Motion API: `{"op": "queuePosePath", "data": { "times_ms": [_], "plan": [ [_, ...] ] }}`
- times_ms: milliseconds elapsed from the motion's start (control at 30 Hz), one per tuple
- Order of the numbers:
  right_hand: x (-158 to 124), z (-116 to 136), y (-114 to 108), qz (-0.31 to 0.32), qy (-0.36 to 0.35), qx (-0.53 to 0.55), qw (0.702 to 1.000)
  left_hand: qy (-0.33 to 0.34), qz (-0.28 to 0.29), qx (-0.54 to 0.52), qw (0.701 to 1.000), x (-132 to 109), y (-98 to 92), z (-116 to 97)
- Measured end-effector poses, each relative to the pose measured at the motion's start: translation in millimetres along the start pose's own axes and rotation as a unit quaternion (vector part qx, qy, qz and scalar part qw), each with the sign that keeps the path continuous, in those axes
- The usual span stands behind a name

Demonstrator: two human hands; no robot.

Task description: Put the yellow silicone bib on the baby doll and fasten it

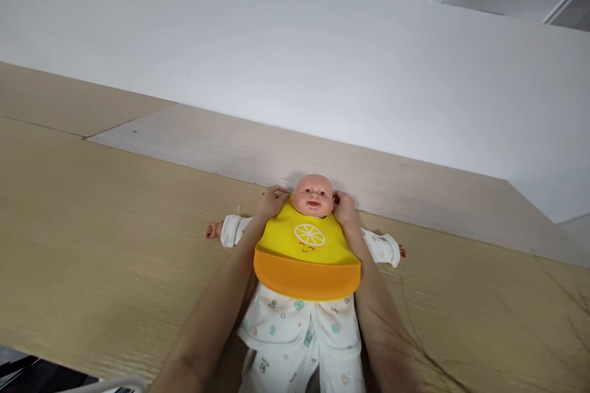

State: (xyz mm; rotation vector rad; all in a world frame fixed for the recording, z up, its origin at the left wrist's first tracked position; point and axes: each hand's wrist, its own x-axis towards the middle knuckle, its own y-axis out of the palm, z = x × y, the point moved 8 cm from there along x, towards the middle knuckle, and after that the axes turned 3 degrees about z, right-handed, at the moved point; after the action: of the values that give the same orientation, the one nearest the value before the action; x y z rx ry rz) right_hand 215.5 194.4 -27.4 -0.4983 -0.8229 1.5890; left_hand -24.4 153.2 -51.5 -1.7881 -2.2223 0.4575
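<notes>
A baby doll point(313, 195) lies on its back, arms spread, in white printed clothes point(288, 322). Over its chest is a yellow silicone bib point(286, 230) with a lemon-slice print and an orange catch pocket point(306, 275). At the left of the doll's neck, my left hand point(273, 201) is closed on the bib's upper edge, thumb and fingers together. My right hand point(345, 206) is closed at the other side of the neck, by the bib's strap. Its fingertips are partly hidden beside the doll's head, as are the bib's strap ends.
The doll rests on a wood-grain table point(115, 245). Behind its head runs a pale board point(221, 141), then a white partition point(295, 61). A dark object point(41, 374) with a light curved edge is at the lower left. Thin dark strands cross the lower right.
</notes>
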Motion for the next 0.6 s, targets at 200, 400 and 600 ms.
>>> {"op": "queuePosePath", "data": {
  "times_ms": [200,400,600],
  "plan": [
    [3.3,-10.1,3.1,0.016,0.007,0.068,0.998,-0.013,0.028,-0.093,0.995,-0.5,4.0,-0.8],
    [3.7,-13.8,1.5,0.017,0.023,0.107,0.994,-0.007,0.041,-0.165,0.985,-4.8,4.6,-3.7],
    [-2.5,-22.9,2.8,0.044,0.035,0.163,0.985,0.004,0.066,-0.118,0.991,-2.1,9.0,-1.6]
  ]
}}
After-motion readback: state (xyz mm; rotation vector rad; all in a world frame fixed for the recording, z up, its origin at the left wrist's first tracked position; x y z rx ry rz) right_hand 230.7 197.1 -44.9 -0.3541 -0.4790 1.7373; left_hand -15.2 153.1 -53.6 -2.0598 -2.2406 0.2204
